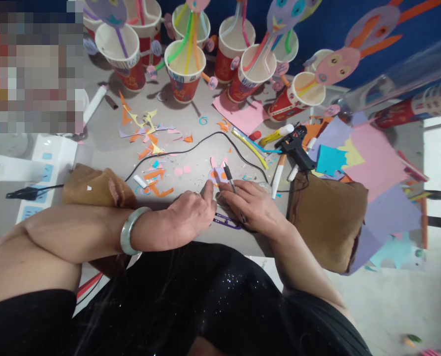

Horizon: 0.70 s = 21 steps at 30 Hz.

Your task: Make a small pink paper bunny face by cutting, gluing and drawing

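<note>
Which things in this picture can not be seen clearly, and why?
- Head view, top left: a pixelated patch hides that corner.
- Purple scissors: mostly under the right hand.
- Paper cutout: its drawn marks are too small; the left hand presses its edge.
- Pen: its lower end is hidden in the right hand's grip.
- Cup prints: too small.

No lettering can be read anywhere in the scene. The red paper cups [185,74] crowding the far side of the worktop [190,143] carry printed bands and white marks along their rims, but the print is too small and blurred to make out as words, brands or numbers.
</note>
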### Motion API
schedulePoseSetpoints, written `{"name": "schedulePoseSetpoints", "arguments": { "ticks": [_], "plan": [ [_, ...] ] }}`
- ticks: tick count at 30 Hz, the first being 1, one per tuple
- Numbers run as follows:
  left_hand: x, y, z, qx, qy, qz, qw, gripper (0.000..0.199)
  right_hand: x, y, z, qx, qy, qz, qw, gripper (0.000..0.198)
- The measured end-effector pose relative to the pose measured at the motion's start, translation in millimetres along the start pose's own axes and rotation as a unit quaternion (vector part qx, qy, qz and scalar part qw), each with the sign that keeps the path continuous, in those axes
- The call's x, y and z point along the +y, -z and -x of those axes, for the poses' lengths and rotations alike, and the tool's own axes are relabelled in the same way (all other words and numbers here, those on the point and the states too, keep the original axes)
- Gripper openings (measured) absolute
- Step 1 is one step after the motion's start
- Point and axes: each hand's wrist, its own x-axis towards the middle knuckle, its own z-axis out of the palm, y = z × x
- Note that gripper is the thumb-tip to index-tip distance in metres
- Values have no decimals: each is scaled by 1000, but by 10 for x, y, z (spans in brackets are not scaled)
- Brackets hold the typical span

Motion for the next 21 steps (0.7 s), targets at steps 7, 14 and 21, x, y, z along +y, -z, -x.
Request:
{"name": "schedulePoseSetpoints", "arguments": {
  "ticks": [7,14,21],
  "plan": [
    [-12,14,-9,5,0,11,1000,36,-30,29,-33,-12,0,-18,1000,28],
    [-30,19,1,3,-4,14,1000,36,16,-2,-5,8,6,-27,1000,27],
    [-39,-29,5,22,-8,12,1000,35,105,31,100,49,-16,-49,997,45]
  ]
}}
